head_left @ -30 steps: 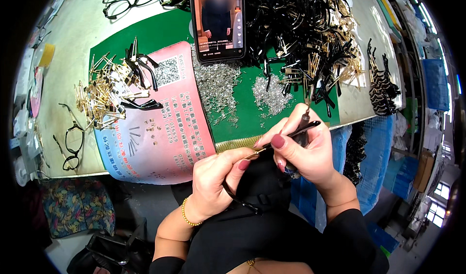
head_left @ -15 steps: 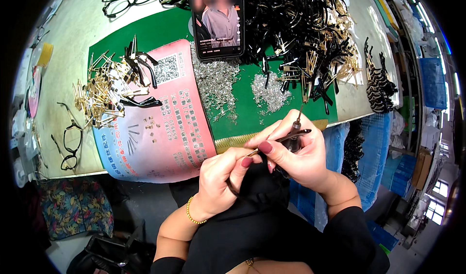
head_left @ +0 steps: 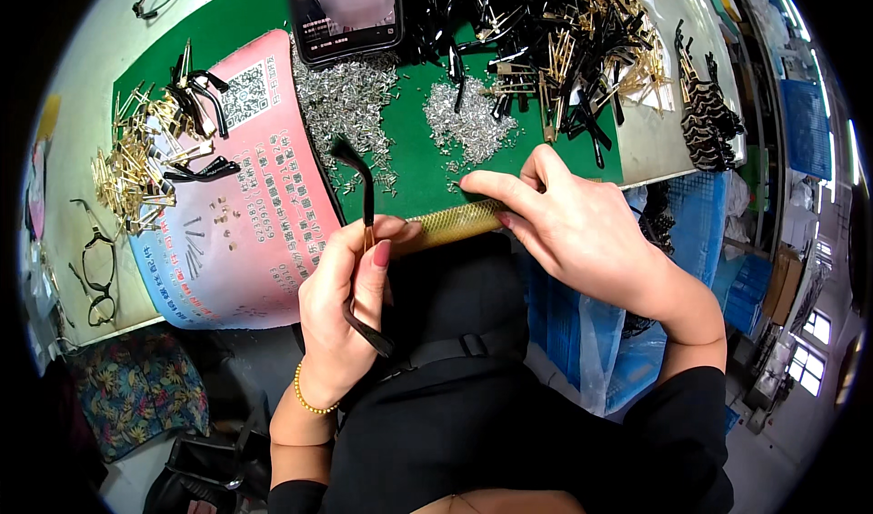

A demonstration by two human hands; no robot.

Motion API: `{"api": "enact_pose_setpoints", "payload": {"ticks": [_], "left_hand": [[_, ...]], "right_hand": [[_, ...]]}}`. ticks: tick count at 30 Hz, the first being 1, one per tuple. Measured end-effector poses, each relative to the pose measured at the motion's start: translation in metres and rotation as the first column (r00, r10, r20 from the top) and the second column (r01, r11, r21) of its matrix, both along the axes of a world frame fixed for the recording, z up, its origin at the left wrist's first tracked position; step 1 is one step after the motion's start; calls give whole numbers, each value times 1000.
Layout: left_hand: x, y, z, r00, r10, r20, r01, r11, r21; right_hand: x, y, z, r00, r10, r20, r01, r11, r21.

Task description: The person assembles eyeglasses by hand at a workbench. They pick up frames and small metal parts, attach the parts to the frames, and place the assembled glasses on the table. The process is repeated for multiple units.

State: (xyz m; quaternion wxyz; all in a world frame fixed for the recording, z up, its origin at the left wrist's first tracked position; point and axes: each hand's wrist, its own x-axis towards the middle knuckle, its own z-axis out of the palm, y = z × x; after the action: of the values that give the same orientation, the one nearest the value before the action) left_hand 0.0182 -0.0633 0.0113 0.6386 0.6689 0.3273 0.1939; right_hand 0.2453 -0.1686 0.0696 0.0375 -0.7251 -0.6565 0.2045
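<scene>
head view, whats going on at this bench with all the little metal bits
A person is seated at a green mat strewn with small parts. The left hand holds a black glasses temple arm upright by its gold end. The right hand reaches onto the mat's near edge, fingertips by a pile of small silver screws. Heaps of black and gold temple arms lie at the back, a phone is propped above, and a pink printed sheet lies to the left.
</scene>
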Motion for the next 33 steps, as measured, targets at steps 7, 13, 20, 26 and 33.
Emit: {"api": "enact_pose_setpoints", "payload": {"ticks": [7,13,20,26,33], "left_hand": [[20,-4,4,997,-27,69,43,972,-232],[32,-5,1,993,-50,107,78,958,-277],[25,-4,-1,994,-37,103,67,950,-306],[14,-3,5,994,29,101,2,955,-298],[6,-1,0,997,34,73,-15,969,-248]], "right_hand": [[2,-4,-10,999,-50,-17,51,999,16],[1,-2,-12,998,-55,-30,57,997,59],[1,1,-11,999,-45,4,44,999,29],[3,1,-11,1000,17,11,-17,1000,26],[2,5,-12,1000,25,-5,-25,1000,15]]}}
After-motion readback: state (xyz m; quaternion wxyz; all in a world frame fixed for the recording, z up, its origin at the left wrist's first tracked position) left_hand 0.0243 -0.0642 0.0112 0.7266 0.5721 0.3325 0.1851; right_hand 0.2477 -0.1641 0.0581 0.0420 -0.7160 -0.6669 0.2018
